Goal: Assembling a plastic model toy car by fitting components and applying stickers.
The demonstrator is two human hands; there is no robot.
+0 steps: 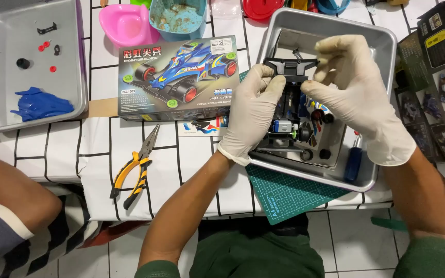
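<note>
Both my hands wear pale latex gloves and hold a black toy race-car chassis (290, 98) above a metal tray (387, 46). My left hand (251, 113) grips the chassis from its left side. My right hand (351, 87) pinches the upper right end near the black front bumper (290, 65). A small silver motor (284, 126) shows at the lower end of the chassis. Loose black wheels and small parts lie in the tray under my hands.
A boxed toy car kit (178, 77) lies left of the tray. Yellow-handled pliers (135, 167) rest on the white grid cloth. Another metal tray (73, 62) at left holds a blue car shell (39, 104) and small parts. Another person's arm (11, 195) reaches in lower left. A green cutting mat (289, 198) sticks out below.
</note>
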